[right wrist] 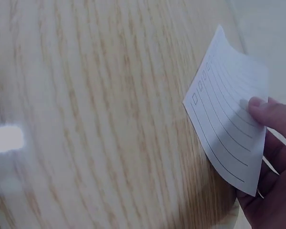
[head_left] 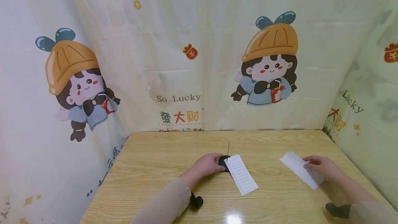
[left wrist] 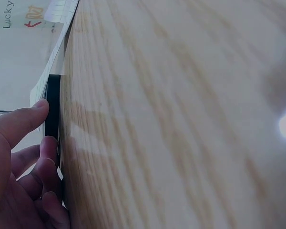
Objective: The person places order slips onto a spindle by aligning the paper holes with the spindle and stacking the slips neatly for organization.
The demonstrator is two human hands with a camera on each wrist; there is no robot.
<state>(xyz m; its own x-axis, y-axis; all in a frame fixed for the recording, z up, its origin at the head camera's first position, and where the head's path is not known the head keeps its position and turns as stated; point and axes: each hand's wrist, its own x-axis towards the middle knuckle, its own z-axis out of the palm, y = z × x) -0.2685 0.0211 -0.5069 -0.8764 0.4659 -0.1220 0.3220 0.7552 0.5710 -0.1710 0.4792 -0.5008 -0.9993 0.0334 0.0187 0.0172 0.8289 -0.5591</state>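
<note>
My left hand (head_left: 209,164) grips the round black base (left wrist: 52,106) of a paper spike (head_left: 222,162), thumb on one side and fingers on the other. A thin upright rod rises from that base. One lined white paper slip (head_left: 242,175) lies with its upper corner at the rod, slanting down to the right over the table. Off to the right, my right hand (head_left: 324,168) pinches another lined paper slip (head_left: 300,168) by its right edge. In the right wrist view this sheet (right wrist: 229,114) bends slightly and shows ruled lines with small checkboxes.
The wooden table (head_left: 149,182) reaches back to a printed curtain (head_left: 217,61) with cartoon figures, which also hangs at both sides. Dark straps (head_left: 196,201) show at the wrists. A bright light reflection lies near the table's front.
</note>
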